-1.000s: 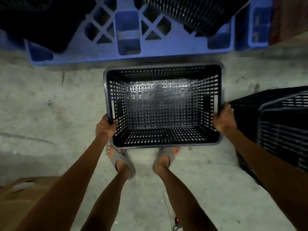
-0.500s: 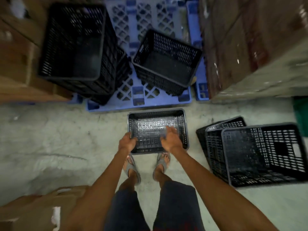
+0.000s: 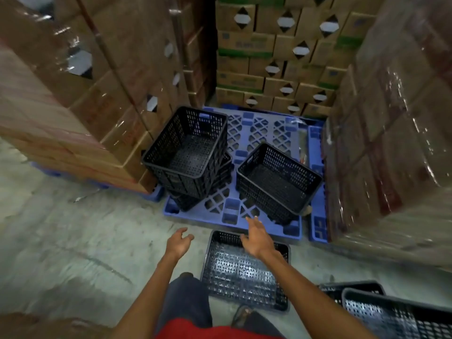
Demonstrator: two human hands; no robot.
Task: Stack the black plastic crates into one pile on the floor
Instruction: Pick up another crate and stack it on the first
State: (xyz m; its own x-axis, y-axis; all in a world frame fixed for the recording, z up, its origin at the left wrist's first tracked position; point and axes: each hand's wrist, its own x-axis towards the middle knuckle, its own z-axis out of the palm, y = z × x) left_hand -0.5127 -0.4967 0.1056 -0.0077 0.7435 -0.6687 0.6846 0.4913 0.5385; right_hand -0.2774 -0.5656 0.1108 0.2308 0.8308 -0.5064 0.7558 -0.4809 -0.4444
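One black perforated crate (image 3: 242,272) stands upright on the concrete floor just in front of my feet. My left hand (image 3: 178,243) hovers open to the left of its far rim. My right hand (image 3: 258,237) is open above the crate's far edge, fingers spread, touching nothing. On the blue pallet (image 3: 254,133) ahead, a short pile of black crates (image 3: 188,152) sits at the left and a single tilted black crate (image 3: 276,177) at the right. More black crates (image 3: 391,311) lie on the floor at the lower right.
Tall shrink-wrapped stacks of cardboard boxes (image 3: 80,81) wall in the left, back and right sides (image 3: 391,130). A second blue pallet edge (image 3: 316,192) shows under the right stack. Bare concrete floor (image 3: 73,253) stretches to the left.
Both hands have let go of the floor crate and lifted off it. The view has risen and tilted up, so the pallet, its crates and the box stacks now show.
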